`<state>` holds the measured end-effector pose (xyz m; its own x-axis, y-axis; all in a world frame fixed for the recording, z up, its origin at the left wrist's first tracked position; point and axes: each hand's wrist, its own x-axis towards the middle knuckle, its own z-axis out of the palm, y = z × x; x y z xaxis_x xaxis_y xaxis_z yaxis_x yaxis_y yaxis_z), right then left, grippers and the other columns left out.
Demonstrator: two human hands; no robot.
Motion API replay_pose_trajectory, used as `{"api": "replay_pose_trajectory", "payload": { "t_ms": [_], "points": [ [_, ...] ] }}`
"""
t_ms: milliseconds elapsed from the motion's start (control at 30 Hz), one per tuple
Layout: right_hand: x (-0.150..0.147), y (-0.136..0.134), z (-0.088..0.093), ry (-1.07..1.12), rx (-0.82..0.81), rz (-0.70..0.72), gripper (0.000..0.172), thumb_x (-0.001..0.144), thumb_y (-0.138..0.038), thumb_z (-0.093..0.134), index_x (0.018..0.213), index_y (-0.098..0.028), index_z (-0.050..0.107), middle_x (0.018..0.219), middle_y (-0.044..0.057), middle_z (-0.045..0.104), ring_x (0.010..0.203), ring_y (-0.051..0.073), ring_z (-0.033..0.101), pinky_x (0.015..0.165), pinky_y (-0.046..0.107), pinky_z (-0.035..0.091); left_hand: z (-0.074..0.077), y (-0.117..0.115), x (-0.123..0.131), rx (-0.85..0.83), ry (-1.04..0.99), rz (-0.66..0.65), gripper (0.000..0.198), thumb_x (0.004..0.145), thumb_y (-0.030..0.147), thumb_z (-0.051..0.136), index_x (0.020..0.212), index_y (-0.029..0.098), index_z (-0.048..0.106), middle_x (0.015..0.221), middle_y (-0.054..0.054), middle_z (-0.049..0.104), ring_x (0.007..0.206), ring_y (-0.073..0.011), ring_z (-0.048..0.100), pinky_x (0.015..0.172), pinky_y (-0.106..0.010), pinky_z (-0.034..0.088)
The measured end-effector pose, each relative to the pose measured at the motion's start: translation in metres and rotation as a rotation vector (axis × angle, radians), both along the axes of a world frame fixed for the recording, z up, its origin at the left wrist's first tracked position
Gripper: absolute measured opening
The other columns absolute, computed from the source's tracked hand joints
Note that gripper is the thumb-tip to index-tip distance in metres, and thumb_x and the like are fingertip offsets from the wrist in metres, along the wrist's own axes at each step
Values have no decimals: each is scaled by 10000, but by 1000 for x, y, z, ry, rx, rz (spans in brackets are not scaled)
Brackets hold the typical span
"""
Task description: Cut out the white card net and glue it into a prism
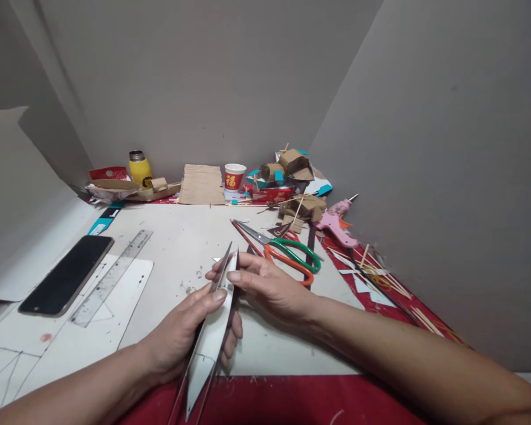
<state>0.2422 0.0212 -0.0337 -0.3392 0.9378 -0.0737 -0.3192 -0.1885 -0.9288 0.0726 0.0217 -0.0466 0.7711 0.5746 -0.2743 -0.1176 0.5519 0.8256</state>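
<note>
A long, narrow piece of folded white card [212,330] with dark pen marks is held upright over the near edge of the board. Its sides stand slightly apart and taper to points. My left hand [181,324] wraps it from below, thumb lying on the near side and fingertips showing beyond. At the upper end, my right hand [265,286] pinches the card's right side between thumb and fingers. Just beyond the right hand lie scissors [292,251] with one green and one orange handle, blades pointing left. The card's underside is hidden by my hands.
To the left are a black phone [66,274], a clear ruler [112,277] and a drawn-on sheet [9,378]. Along the back stand a yellow bottle [140,171], a paper cup [235,177] and cardboard pieces [202,184]. A pink glue gun [338,221] and thin sticks [427,321] lie right.
</note>
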Motion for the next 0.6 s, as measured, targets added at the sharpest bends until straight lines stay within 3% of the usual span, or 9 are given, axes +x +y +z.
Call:
{"api": "replay_pose_trajectory", "payload": {
  "t_ms": [133, 267, 367, 467, 600],
  "points": [
    [0, -2, 2, 90, -147, -12, 268, 693, -180, 639, 961, -171, 638, 951, 75, 700, 860, 195, 637, 802, 345, 446, -4, 0, -1, -53, 9, -79, 484, 872, 509, 401, 799, 89, 632, 578, -89, 616, 494, -156, 572, 510, -268, 452],
    [0, -3, 2, 59, -148, -47, 161, 716, -247, 590, 838, -154, 637, 890, 78, 694, 826, 208, 625, 733, 342, 455, -4, -1, 0, -61, 31, -89, 487, 862, 499, 430, 774, 72, 647, 622, -107, 628, 526, -162, 594, 537, -274, 468],
    [0, -2, -2, 8, -101, -61, 158, 714, -212, 549, 839, -157, 628, 915, 85, 686, 822, 222, 623, 701, 354, 471, -3, -1, 2, -92, 37, -26, 405, 858, 465, 473, 788, 95, 622, 654, -100, 642, 524, -168, 605, 533, -287, 479],
    [0, -1, -6, -36, -66, -61, 296, 701, -138, 511, 977, -158, 617, 1059, 111, 665, 925, 253, 616, 707, 364, 489, -2, 1, 3, -127, 16, 86, 289, 842, 414, 541, 907, 139, 601, 752, -89, 676, 583, -186, 639, 566, -304, 491],
    [-1, -1, -5, -227, 20, -73, 392, 734, -117, 488, 1113, -146, 584, 1091, 123, 654, 1021, 269, 589, 837, 401, 470, -1, 4, 0, 37, 40, 265, 327, 838, 367, 576, 1109, 186, 596, 944, -99, 699, 892, -265, 653, 803, -386, 485]
  ]
}}
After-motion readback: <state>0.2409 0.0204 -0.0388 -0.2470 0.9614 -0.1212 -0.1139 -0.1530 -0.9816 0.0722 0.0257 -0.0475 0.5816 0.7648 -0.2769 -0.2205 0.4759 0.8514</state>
